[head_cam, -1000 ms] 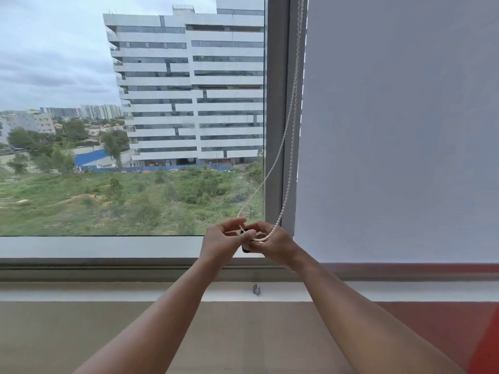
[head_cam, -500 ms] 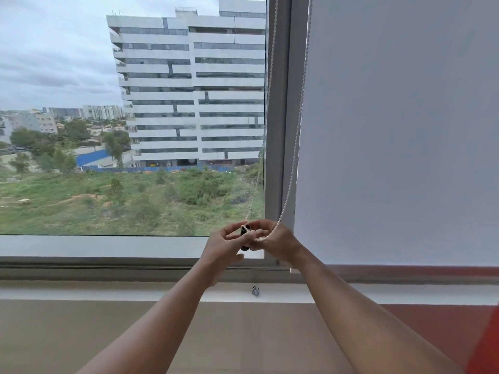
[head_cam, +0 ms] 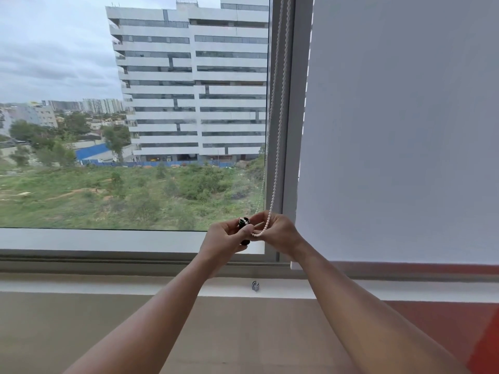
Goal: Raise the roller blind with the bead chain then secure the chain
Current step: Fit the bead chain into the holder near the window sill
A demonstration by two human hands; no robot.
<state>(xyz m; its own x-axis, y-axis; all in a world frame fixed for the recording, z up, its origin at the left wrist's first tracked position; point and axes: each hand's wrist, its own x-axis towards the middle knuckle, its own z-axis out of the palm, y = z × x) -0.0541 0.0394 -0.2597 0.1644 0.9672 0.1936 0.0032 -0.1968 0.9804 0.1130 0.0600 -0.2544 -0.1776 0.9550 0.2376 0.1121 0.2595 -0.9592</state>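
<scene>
A white bead chain (head_cam: 276,147) hangs down along the grey window post, its two strands close together. Its lower loop ends between my hands in front of the sill. My left hand (head_cam: 224,242) pinches a small black chain holder (head_cam: 243,224) with beads seated in its top. My right hand (head_cam: 279,233) holds the chain's bottom curve right beside it. The grey roller blind (head_cam: 399,130) on the right pane is lowered, its bottom edge just above the sill. The left pane is uncovered.
A small metal clip (head_cam: 255,286) is fixed to the white ledge (head_cam: 81,284) below my hands. The window frame (head_cam: 108,261) runs across at hand height. A beige wall lies beneath, with a red surface (head_cam: 480,333) at the lower right.
The chain's two strands have swung from spread apart to nearly parallel and vertical. My hands have stayed together at the chain's end, the black holder now turned up in my left fingers.
</scene>
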